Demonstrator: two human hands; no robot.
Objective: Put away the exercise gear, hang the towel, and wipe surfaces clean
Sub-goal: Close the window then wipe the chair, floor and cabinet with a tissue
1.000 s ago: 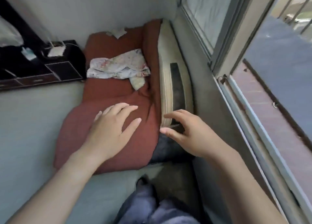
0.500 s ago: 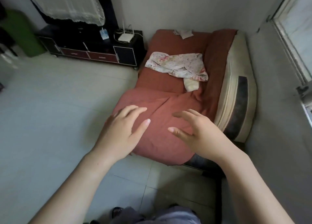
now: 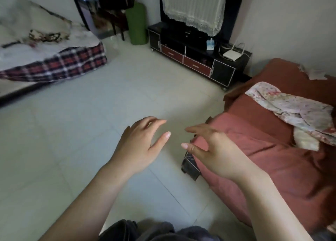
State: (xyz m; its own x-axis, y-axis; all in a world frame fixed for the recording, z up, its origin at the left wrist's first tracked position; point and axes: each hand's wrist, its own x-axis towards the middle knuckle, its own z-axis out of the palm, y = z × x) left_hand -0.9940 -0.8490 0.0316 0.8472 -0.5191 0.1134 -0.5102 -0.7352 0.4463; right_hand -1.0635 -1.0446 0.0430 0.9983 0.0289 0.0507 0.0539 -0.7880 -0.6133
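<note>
Hands hover empty and loosely spread, left hand (image 3: 138, 146) over floor (image 3: 81, 117), right hand (image 3: 218, 155) by the red mattress (image 3: 276, 150), green roll (image 3: 136, 23) upright well beyond.

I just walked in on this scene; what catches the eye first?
Two bare hands, the left hand and the right hand, hover open in the foreground, holding nothing. At right lies red bedding with a crumpled floral cloth on top; a green roll stands upright by the far wall.
</note>
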